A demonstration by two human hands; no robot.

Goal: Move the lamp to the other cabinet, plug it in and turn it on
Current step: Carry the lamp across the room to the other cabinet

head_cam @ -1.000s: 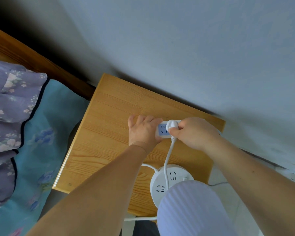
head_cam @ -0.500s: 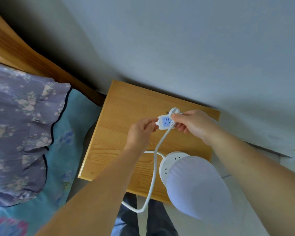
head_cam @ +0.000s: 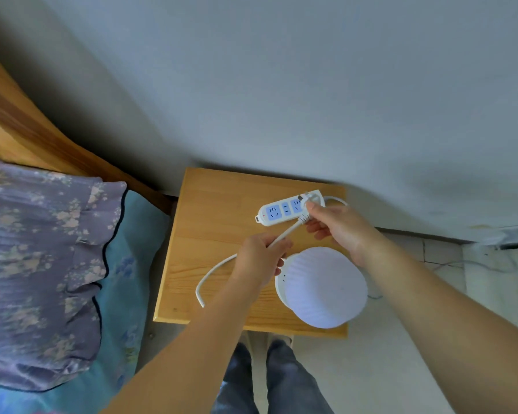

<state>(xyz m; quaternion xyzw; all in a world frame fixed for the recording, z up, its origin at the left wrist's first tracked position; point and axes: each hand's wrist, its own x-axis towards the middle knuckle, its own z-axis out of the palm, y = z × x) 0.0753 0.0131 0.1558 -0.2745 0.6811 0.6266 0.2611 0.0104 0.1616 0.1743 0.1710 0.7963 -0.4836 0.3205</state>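
A white lamp with a ribbed round shade (head_cam: 323,286) stands at the front right of a wooden bedside cabinet (head_cam: 219,210). A white power strip (head_cam: 281,211) with blue sockets lies near the cabinet's back edge. My right hand (head_cam: 338,231) pinches the lamp's white plug (head_cam: 310,200) at the strip's right end; its prongs show just above the socket. My left hand (head_cam: 259,258) grips the white cord (head_cam: 216,270) a short way below the plug. The cord loops left over the cabinet top.
A bed with a purple floral pillow (head_cam: 39,264) and teal sheet (head_cam: 126,264) sits to the left, its wooden headboard (head_cam: 27,135) against the grey wall (head_cam: 281,85). Tiled floor (head_cam: 476,279) lies to the right. My legs (head_cam: 266,380) stand at the cabinet's front.
The plug has come out of the strip. My left hand let go of the strip and took the cord; the strip lies on the cabinet. The view pulled back and up.
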